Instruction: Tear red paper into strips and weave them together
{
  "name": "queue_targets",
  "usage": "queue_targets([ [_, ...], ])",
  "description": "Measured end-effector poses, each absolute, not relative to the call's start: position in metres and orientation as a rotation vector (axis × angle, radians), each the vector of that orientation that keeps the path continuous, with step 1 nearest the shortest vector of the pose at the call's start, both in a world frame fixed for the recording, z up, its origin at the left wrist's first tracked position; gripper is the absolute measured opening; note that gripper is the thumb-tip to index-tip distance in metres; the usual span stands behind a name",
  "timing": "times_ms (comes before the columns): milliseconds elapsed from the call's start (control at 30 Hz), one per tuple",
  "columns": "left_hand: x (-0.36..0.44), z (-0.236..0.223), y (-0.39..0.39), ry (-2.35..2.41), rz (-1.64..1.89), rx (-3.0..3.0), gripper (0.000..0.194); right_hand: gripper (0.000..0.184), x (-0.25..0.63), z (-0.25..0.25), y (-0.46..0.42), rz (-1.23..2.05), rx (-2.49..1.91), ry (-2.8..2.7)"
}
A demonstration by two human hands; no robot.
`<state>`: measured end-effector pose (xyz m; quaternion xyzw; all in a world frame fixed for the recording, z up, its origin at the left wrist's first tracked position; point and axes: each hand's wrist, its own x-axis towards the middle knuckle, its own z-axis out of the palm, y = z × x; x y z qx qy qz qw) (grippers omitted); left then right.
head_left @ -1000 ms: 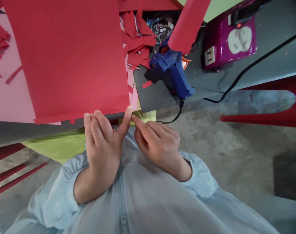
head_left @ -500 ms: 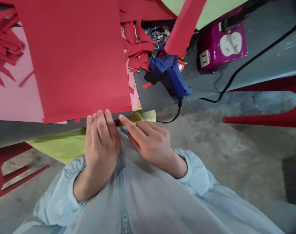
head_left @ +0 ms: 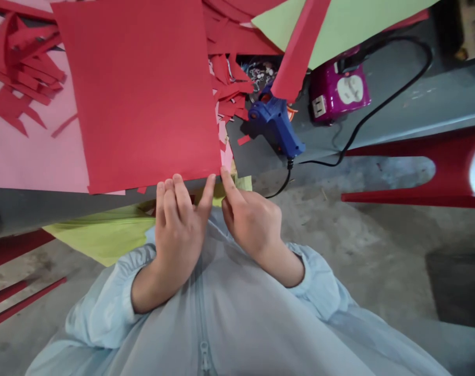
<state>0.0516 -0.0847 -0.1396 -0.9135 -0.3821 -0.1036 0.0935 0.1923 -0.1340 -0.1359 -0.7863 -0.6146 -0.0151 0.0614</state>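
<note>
The red sheet (head_left: 143, 94) lay flat on the table (head_left: 30, 209), its near edge along the table's edge. At that near edge, the left hand (head_left: 178, 227) had its fingers straight and released, tips at the paper, thumb spread toward the near right corner. The right hand (head_left: 257, 224) pointed its index finger at that same corner, other fingers curled; whether they gripped anything could not be told. Left of the sheet were pink paper (head_left: 30, 156) and red scraps (head_left: 37, 78). To its right lay a blue glue gun (head_left: 278, 125), with a purple box (head_left: 339, 91) farther right.
</note>
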Motion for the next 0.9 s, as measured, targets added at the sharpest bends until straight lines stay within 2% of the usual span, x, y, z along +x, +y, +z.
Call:
queue_targets([
  [133,0.052,-0.148,-0.087,-1.112,-0.385,-2.685,0.07,0.047,0.193,-0.13,-0.132,-0.015,-2.312,-1.894],
  [333,0.056,-0.148,-0.081,-1.065,-0.447,-2.664,0.055,0.045,0.181,-0.131,-0.131,-0.235,-2.201,-1.867],
  [467,0.053,-0.143,-0.081,-1.137,-0.391,-2.778,0.047,0.046,0.17,-0.138,-0.13,-0.329,-2.357,-1.87],
  [700,0.032,-0.143,-0.089,-1.351,-0.435,-2.779,0.057,0.049,0.165,-0.137,-0.13,-0.466,-2.449,-1.928],
  [900,0.013,-0.137,-0.08,-1.338,-0.398,-2.543,0.052,0.05,0.162,-0.133,-0.13,-0.492,-2.47,-1.955],
])
